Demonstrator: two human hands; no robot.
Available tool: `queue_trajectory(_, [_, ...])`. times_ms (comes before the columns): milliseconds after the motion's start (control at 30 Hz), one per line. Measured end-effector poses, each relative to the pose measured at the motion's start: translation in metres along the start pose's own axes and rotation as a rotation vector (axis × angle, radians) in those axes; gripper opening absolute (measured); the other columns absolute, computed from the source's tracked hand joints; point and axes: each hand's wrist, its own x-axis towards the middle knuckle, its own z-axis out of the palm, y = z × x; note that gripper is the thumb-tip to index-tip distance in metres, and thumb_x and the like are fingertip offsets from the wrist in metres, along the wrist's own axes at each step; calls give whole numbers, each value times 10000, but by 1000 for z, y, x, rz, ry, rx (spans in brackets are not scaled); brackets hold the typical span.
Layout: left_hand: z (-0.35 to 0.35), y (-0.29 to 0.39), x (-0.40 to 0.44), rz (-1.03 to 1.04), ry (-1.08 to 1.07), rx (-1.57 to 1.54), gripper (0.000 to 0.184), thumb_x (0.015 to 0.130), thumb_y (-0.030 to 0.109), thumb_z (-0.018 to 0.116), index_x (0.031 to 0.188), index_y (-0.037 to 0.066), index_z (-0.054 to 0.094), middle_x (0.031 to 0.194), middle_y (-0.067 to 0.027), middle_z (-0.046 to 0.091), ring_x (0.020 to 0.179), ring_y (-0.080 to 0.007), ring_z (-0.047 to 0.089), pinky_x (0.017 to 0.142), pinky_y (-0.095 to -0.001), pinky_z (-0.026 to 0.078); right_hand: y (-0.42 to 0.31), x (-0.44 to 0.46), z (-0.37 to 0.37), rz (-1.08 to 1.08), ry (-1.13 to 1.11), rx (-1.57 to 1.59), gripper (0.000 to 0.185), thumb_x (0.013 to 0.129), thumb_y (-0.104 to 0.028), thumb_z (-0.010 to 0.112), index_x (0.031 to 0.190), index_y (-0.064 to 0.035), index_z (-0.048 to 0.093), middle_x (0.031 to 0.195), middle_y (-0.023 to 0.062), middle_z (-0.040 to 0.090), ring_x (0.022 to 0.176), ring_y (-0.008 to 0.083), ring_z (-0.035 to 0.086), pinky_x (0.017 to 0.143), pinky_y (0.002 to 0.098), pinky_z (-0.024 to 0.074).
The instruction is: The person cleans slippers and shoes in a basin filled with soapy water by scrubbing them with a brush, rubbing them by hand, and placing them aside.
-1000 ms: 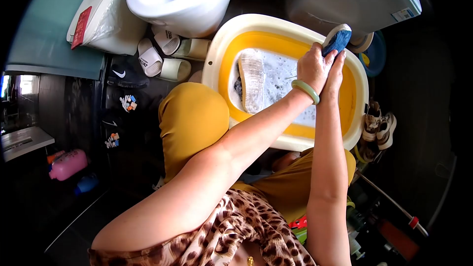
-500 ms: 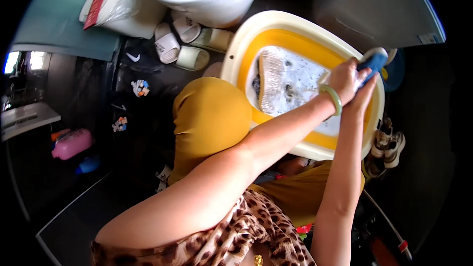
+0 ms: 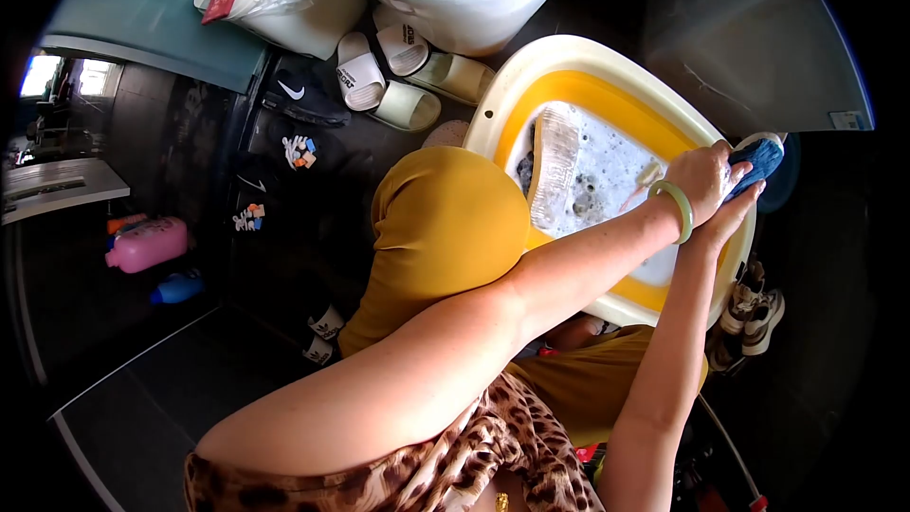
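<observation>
Hands: left hand [image 3: 700, 180] and right hand [image 3: 728, 218] are gripping 1 blue shoe [image 3: 758, 159], fingers curling against it;
Shoe position: hovering above basin [image 3: 507, 76] edge;
Basin: suds [image 3: 616, 156] are surrounding 1 pale sole [image 3: 553, 166]

One view only, head: camera rides on your head, looks forward and steeply down, past your own body to the floor. Very wide lens; edges bow, corners go black. Nearest you get your patterned top [image 3: 408, 485] along the bottom edge, then your bent knee [image 3: 445, 209] about mid-frame. Your forearms run up and right, so left hand [image 3: 700, 182], right hand [image 3: 732, 218] and blue item [image 3: 755, 167] sit right of centre, farther off than the top. Basin [image 3: 490, 100] is seen from above, slanted in frame. Farther out, toilet [image 3: 464, 2] gets cut by the top edge; pink bottle [image 3: 152, 245] falls far left.
</observation>
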Motion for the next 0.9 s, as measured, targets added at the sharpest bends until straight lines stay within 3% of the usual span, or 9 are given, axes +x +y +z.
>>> queue_trajectory(133, [-4, -1, 4, 13, -1, 55, 424, 930, 400, 465, 900, 2, 610, 836, -179, 665, 751, -290, 660, 679, -350, 546, 32, 59, -55, 127, -295, 393, 605, 877, -631, 388, 1189, -124, 498, 1034, 76, 569, 926, 202, 557, 875, 316, 448])
queue_trajectory(300, [-9, -4, 4, -11, 36, -65, 493, 952, 434, 375, 878, 28, 645, 833, -175, 667, 780, -306, 650, 703, -363, 538, 6, -5, 12, -210, 168, -350, 565, 922, -556, 379, 1121, -58, 555, 1006, 63, 603, 909, 166, 564, 874, 307, 452])
queue_trajectory(433, [-11, -7, 5, 40, 83, -15, 499, 966, 389, 336, 838, 15, 641, 841, -203, 657, 790, -360, 625, 736, -408, 508, 4, -6, 15, -252, 214, -554, 569, 931, -545, 358, 1177, -61, 530, 1076, 79, 599, 968, 197, 574, 897, 335, 451])
queue_trajectory(700, [-11, -9, 8, 172, 191, -127, 445, 955, 324, 389, 788, -2, 642, 802, -219, 641, 762, -392, 606, 672, -422, 490, 6, -13, 25, -294, 241, -498, 528, 942, -523, 348, 1049, -58, 574, 948, 55, 622, 853, 177, 596, 841, 307, 475])
queue_trajectory(800, [-12, -11, 9, 193, 158, -129, 450, 960, 335, 367, 842, 4, 648, 835, -217, 647, 809, -383, 610, 734, -420, 486, 6, -11, 23, -315, 246, -486, 483, 958, -476, 333, 1021, -60, 571, 927, 59, 621, 827, 176, 602, 812, 307, 486])
queue_trajectory(833, [-14, -9, 7, 153, 126, -140, 439, 960, 320, 373, 869, -7, 651, 862, -222, 647, 830, -385, 609, 753, -413, 486, 9, -10, 27, -388, 289, -426, 513, 956, -441, 361, 887, -1, 616, 778, 42, 604, 685, 131, 560, 687, 278, 471])
queue_trajectory(900, [-13, -11, 8, 219, 167, -141, 432, 958, 312, 381, 893, -20, 650, 891, -224, 647, 859, -385, 606, 777, -405, 484, 7, -16, 32, -358, 308, -399, 497, 958, -420, 353, 873, -3, 612, 772, 43, 601, 672, 133, 552, 679, 283, 465])
